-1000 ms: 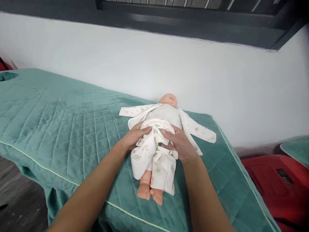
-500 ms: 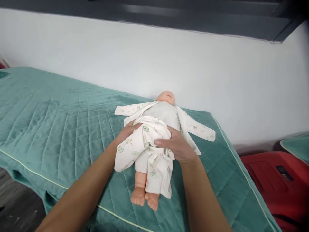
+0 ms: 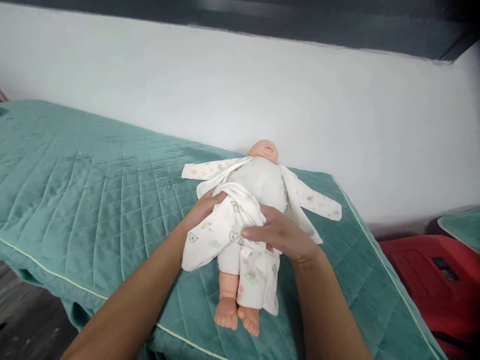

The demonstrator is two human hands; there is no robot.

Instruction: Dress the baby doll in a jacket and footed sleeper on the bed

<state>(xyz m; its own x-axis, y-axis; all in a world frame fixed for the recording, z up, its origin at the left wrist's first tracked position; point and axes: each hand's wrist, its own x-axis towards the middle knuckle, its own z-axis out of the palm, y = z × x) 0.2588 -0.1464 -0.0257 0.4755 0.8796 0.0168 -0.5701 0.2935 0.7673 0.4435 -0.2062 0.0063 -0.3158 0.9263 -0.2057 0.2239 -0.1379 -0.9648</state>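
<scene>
A baby doll [image 3: 258,182] lies on its back on the green quilted bed cover [image 3: 93,190], head toward the wall. It wears an open white printed top and white printed trousers [image 3: 225,230] bunched at its waist. My left hand [image 3: 200,212] grips the waistband on the doll's left side as I see it. My right hand [image 3: 281,232] is closed on the cloth at the other hip. One trouser leg lies empty, swung out to the left; a bare leg and both bare feet [image 3: 236,315] show below.
A white wall [image 3: 262,90] runs right behind the doll's head, with a dark window frame above. A red object [image 3: 431,280] stands on the floor to the right of the bed. The bed's near edge has a pale piping line.
The empty trouser leg has swung out to the left, baring one doll leg. Both hands keep their hold at the waist, and the doll has shifted slightly right in view.
</scene>
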